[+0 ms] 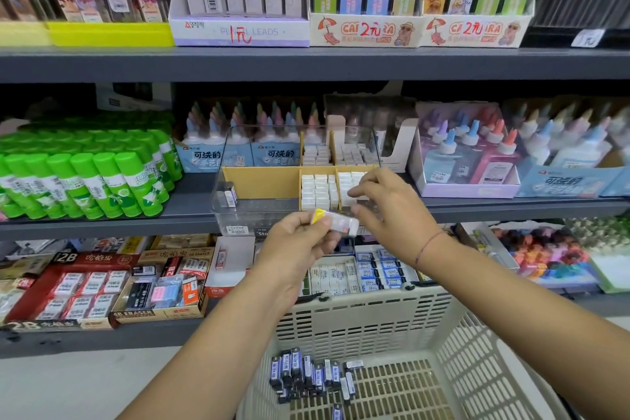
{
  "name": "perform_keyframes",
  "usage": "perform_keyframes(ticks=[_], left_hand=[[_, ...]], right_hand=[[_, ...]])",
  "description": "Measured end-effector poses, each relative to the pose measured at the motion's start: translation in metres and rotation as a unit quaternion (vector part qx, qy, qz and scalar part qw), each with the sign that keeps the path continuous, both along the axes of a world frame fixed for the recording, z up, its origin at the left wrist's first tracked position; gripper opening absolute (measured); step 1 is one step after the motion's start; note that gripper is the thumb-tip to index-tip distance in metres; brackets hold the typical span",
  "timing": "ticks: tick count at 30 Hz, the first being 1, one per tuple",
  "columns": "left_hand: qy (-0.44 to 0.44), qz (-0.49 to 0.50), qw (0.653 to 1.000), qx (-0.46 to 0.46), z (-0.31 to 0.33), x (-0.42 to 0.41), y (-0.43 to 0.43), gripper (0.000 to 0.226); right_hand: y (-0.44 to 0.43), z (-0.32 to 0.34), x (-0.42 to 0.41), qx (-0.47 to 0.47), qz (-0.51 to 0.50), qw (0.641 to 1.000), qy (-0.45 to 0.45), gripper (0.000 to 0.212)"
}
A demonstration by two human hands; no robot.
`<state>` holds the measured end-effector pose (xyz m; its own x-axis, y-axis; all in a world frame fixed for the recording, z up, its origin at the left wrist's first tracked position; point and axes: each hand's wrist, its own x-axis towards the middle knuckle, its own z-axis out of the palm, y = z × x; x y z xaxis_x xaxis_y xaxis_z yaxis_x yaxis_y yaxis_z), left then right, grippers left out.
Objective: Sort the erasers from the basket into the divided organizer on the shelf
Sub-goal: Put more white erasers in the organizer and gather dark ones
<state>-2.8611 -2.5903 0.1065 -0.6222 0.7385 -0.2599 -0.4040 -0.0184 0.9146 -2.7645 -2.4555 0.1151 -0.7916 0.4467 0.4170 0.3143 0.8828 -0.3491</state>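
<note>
Head view: a person's left hand [300, 242] pinches a white, yellow-tipped eraser [335, 222] just before the divided organizer [259, 181], apparently while choosing its compartment. The right hand [385, 204], fingers loosely spread and empty, hovers at the eraser's 3 o'clock. White erasers [317, 189] fill the organizer's right cells. At 6 o'clock, blue-sleeved erasers [306, 375] lie in the basket [375, 317].

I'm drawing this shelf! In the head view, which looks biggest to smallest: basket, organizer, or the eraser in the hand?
1. basket (nearest the camera, so it looks extra big)
2. organizer
3. held eraser
</note>
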Motion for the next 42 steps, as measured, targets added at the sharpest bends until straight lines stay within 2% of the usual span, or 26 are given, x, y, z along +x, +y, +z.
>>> perform_keyframes(ticks=[1,3,5,6,8,9,10,12,13,14,16,18,20,24,30,33,38,40,42], left_hand=[[-0.028,-0.002,0.999,0.026,0.001,0.001,0.000,0.016],[-0.064,-0.007,0.996,0.063,0.002,0.003,0.001,0.016],[-0.062,-0.016,0.995,0.073,0.003,0.006,0.000,0.018],[-0.049,-0.017,0.996,0.068,0.002,0.008,0.000,0.019],[0.030,-0.009,0.999,0.028,0.003,0.012,-0.001,0.019],[0.124,0.002,0.992,-0.016,0.003,0.011,-0.001,0.017],[0.247,0.021,0.966,-0.067,0.002,0.008,-0.002,0.016],[0.468,0.057,0.873,-0.124,-0.003,-0.002,-0.006,0.023],[0.538,0.064,0.829,-0.140,-0.005,-0.007,-0.007,0.032],[0.583,0.059,0.794,-0.164,-0.009,-0.012,-0.007,0.040],[0.617,0.020,0.749,-0.242,-0.016,-0.020,-0.007,0.052],[0.637,-0.021,0.705,-0.311,-0.022,-0.022,-0.006,0.057],[0.656,-0.038,0.678,-0.329,-0.024,-0.021,-0.006,0.059],[0.659,-0.050,0.676,-0.327,-0.024,-0.020,-0.004,0.061],[0.661,-0.052,0.675,-0.323,-0.026,-0.021,-0.004,0.064],[0.662,-0.048,0.681,-0.309,-0.026,-0.022,-0.004,0.065],[0.683,0.005,0.689,-0.242,-0.035,-0.020,-0.013,0.062],[0.690,0.037,0.698,-0.187,-0.041,-0.018,-0.022,0.055],[0.685,0.053,0.708,-0.163,-0.051,-0.017,-0.035,0.050]], right_hand=[[-0.006,0.003,0.005,-0.046,-0.001,0.998,0.034,0.018],[-0.019,0.006,0.013,-0.225,0.009,0.971,0.077,0.011],[-0.028,0.006,0.019,-0.418,0.021,0.901,0.117,0.011],[-0.029,0.006,0.023,-0.470,0.018,0.872,0.134,0.013],[-0.023,0.011,0.029,-0.501,0.003,0.852,0.153,0.015],[-0.016,0.017,0.030,-0.492,-0.009,0.857,0.155,0.015],[-0.008,0.023,0.031,-0.465,-0.026,0.872,0.155,0.015],[0.012,0.035,0.029,-0.367,-0.051,0.916,0.151,0.016],[0.021,0.039,0.027,-0.301,-0.057,0.942,0.136,0.019],[0.029,0.042,0.023,-0.230,-0.056,0.966,0.101,0.018],[0.036,0.043,0.013,-0.101,-0.041,0.994,-0.001,0.011],[0.038,0.038,0.003,-0.007,-0.013,0.997,-0.077,0.015],[0.037,0.031,-0.005,0.028,0.015,0.993,-0.110,0.016],[0.034,0.024,-0.015,0.047,0.004,0.991,-0.126,0.010],[0.030,0.016,-0.014,0.052,-0.023,0.991,-0.125,0.012],[0.026,0.009,-0.007,0.056,-0.017,0.995,-0.084,0.015],[0.020,-0.009,0.006,0.123,-0.017,0.992,0.006,0.019],[0.005,-0.022,0.017,0.093,-0.013,0.992,0.088,0.020],[-0.018,-0.045,0.028,0.017,0.007,0.990,0.142,0.018]])
